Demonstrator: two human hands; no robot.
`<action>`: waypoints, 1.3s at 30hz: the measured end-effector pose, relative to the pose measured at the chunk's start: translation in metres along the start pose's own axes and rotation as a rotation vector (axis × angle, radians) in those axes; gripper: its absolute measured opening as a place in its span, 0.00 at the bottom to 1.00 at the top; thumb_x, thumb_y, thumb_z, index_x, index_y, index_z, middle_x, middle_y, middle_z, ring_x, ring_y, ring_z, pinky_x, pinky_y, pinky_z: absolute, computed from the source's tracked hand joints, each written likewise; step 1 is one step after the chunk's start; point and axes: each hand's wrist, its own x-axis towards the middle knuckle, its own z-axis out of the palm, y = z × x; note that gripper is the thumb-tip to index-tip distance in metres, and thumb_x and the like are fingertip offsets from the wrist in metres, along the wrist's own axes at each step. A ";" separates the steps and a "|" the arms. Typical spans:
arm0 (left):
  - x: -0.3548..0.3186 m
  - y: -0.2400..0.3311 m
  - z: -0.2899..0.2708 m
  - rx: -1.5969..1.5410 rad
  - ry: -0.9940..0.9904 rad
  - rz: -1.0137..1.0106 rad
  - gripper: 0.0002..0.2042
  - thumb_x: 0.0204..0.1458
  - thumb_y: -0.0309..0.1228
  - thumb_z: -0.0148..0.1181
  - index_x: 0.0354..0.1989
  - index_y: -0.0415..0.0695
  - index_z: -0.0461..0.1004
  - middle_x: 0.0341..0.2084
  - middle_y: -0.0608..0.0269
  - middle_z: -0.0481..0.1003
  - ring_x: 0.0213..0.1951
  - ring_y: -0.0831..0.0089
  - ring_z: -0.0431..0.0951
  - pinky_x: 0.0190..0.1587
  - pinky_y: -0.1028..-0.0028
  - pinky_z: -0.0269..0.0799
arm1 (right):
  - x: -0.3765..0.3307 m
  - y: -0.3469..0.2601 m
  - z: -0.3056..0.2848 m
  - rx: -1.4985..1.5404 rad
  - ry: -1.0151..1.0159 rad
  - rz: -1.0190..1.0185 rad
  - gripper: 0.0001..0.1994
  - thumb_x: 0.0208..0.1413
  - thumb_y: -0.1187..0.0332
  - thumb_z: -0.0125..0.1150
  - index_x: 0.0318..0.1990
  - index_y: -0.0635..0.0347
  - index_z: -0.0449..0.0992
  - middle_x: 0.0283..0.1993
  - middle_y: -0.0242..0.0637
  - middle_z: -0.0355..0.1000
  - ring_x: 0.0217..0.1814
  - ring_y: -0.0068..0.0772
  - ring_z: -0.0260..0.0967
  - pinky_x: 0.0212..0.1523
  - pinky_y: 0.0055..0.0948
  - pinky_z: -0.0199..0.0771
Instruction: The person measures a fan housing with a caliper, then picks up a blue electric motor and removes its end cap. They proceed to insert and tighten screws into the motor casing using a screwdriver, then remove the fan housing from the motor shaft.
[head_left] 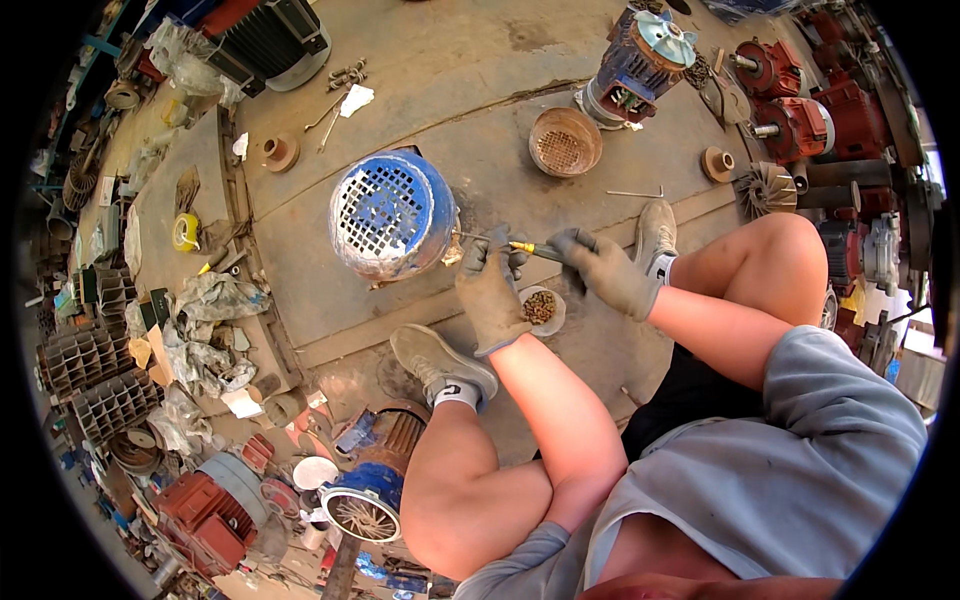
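Gripping hand: the gloved right hand [615,277] had its fingers closed around the handle of a screwdriver [538,249]; the handle was dark with a yellow band, and the shaft ran leftward from it
Other hand: the gloved left hand [492,300] was by the shaft, fingers bent around it, close to the blue housing; whether they pressed tight on the metal could not be told
Blue housing: a round, drum-like piece [415,215] sat on the floor [470,110] in front of the person, to the left of both hands; its perforated face was scuffed white; the screwdriver pointed at its right side, though contact at the tip was too small to make out
Small cup: a pale cup [545,332] stood just beside the left hand, on its right, with brownish small parts [540,306] in it
Rusty bowl: a round bowl [593,140] lay beyond the hands, near a blue motor [632,85] topped by a pale fan [668,40]
Bent rod: a thin L-shaped rod [630,193] lay beyond the right hand, nearer than the bowl
Left side: a yellow tape roll [185,232] rested well apart from the housing; a flanged collar [281,153] lay farther back
Shoes: the left shoe [440,360] was below the housing; the right shoe [656,235] was just past the right hand
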 end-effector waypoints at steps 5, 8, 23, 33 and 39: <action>0.002 0.003 -0.002 -0.042 0.075 0.002 0.08 0.66 0.31 0.70 0.44 0.38 0.86 0.28 0.69 0.82 0.26 0.82 0.79 0.29 0.80 0.68 | 0.000 -0.013 -0.008 -0.058 -0.171 0.024 0.22 0.73 0.52 0.63 0.57 0.63 0.80 0.33 0.34 0.75 0.28 0.27 0.70 0.31 0.30 0.70; 0.003 0.007 0.007 -0.071 0.099 -0.005 0.08 0.65 0.29 0.70 0.45 0.37 0.86 0.27 0.66 0.82 0.27 0.81 0.80 0.29 0.79 0.68 | 0.004 -0.021 -0.021 0.070 -0.202 0.272 0.17 0.71 0.62 0.64 0.57 0.66 0.78 0.40 0.38 0.79 0.37 0.30 0.78 0.41 0.33 0.79; 0.004 0.002 0.013 0.029 0.198 0.036 0.11 0.69 0.33 0.66 0.45 0.36 0.87 0.31 0.58 0.87 0.23 0.80 0.77 0.26 0.79 0.64 | 0.013 0.013 -0.019 -0.258 -0.162 -0.279 0.22 0.79 0.50 0.54 0.58 0.60 0.81 0.26 0.30 0.69 0.23 0.27 0.67 0.27 0.34 0.67; 0.001 0.006 0.022 -0.020 0.267 0.047 0.12 0.67 0.36 0.70 0.37 0.38 0.86 0.27 0.63 0.85 0.24 0.81 0.76 0.27 0.77 0.66 | 0.002 -0.004 -0.010 -0.581 -0.078 -0.511 0.16 0.75 0.59 0.57 0.56 0.62 0.81 0.32 0.34 0.78 0.33 0.27 0.77 0.36 0.34 0.75; 0.000 0.013 0.025 -0.016 0.286 0.021 0.14 0.67 0.37 0.70 0.35 0.37 0.85 0.26 0.63 0.84 0.24 0.81 0.75 0.27 0.77 0.65 | 0.010 -0.006 -0.024 0.042 -0.316 0.121 0.22 0.78 0.51 0.55 0.55 0.62 0.82 0.31 0.33 0.77 0.29 0.29 0.74 0.33 0.35 0.75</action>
